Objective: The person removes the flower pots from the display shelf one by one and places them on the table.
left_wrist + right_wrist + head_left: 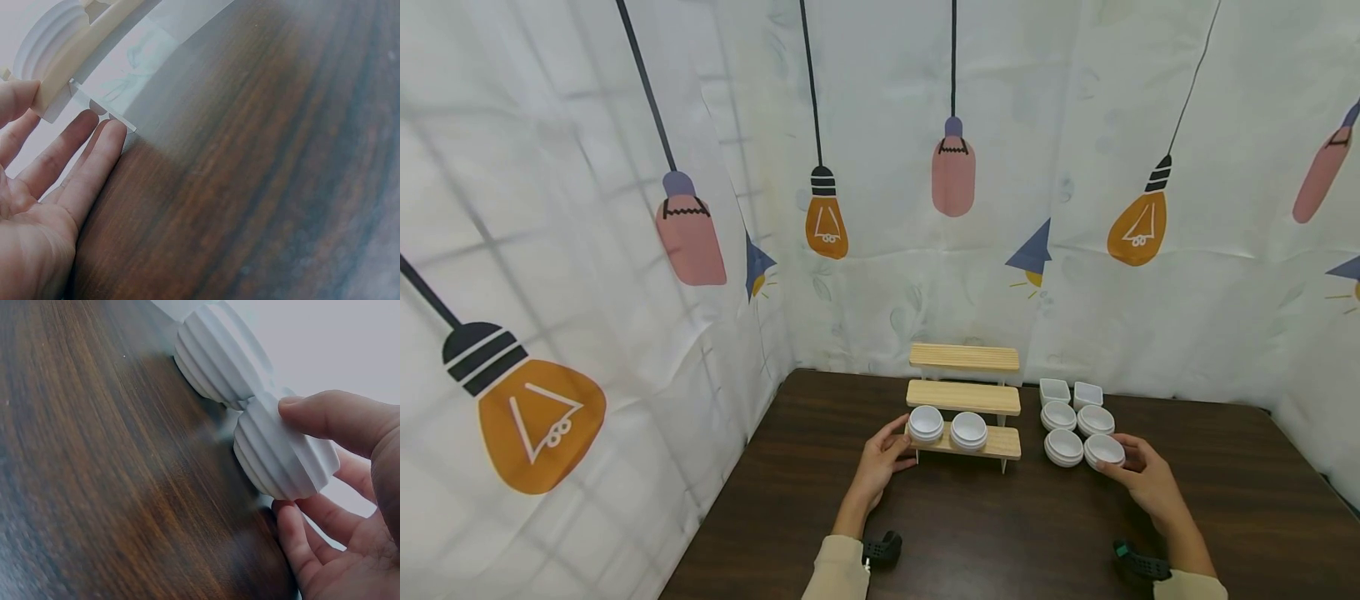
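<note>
A wooden tiered display stand (962,393) with three light slats and clear supports stands on the table. Two round white bowls (926,423) sit on its lowest slat. My left hand (880,463) pinches the left end of that slat; in the left wrist view the thumb lies against the board's end (53,100), the other fingers near the clear leg. To the right, my right hand (1142,478) grips a ribbed white bowl (284,450), thumb at its rim and fingers around its far side. That bowl touches a neighbouring ribbed bowl (219,353).
Several round white bowls (1063,447) stand in rows right of the display stand, with two square white bowls (1054,391) behind them. The dark wooden table (970,533) reaches back to a white curtain (880,300) printed with lamps.
</note>
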Motion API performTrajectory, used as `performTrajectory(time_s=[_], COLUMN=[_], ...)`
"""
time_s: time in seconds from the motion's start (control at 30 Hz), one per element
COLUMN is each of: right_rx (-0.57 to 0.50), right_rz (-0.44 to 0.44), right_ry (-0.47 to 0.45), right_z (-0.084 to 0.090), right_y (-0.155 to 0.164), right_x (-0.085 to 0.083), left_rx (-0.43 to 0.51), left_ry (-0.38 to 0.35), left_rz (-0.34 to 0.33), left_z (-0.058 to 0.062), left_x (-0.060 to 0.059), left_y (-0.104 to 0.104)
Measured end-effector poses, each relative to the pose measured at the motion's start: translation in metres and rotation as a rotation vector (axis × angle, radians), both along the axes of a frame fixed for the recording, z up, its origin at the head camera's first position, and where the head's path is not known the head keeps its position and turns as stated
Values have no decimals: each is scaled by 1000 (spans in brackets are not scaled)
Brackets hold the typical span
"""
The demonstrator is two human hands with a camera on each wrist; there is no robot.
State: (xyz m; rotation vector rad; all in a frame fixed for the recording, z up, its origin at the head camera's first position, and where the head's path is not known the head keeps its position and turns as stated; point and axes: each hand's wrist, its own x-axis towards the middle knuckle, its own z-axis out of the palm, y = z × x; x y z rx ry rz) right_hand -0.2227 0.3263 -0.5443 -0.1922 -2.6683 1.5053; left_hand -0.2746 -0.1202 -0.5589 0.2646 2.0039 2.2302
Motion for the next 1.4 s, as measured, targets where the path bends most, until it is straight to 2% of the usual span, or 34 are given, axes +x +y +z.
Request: performTrajectory(time_s=[0.4, 1.4], right_rx=[5, 8], right_rz=[-2, -4], right_ry=[-29, -24], right_z=[1, 0], right_y=[0, -1], right_x=[0, -1], left_rx=[-4, -12], left_ry=[-4, -1], left_rz=[8, 8], left_z=[0, 0], left_x=[-1, -1], left_y=[0, 0])
